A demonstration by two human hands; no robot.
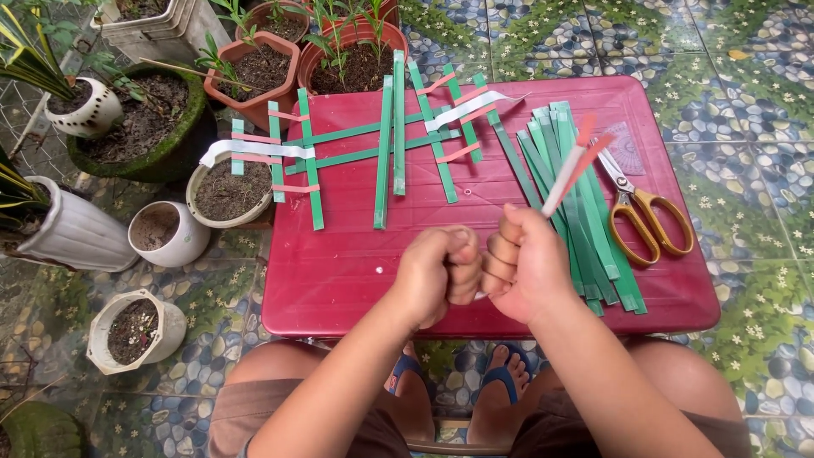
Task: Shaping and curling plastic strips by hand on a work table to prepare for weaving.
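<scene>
Both hands meet above the near edge of the red square plastic table: left hand clenched in a fist, whether it grips anything cannot be told; right hand clenched around thin red and white paper strips that rise up and away from its knuckles. Beyond the left hand lie woven green paper strips with red and white cross bands. Just right of the right hand lies a loose pile of long green paper strips. Farther right rest yellow-handled metal scissors. Beyond the table's far left corner stands a terracotta plant pot.
</scene>
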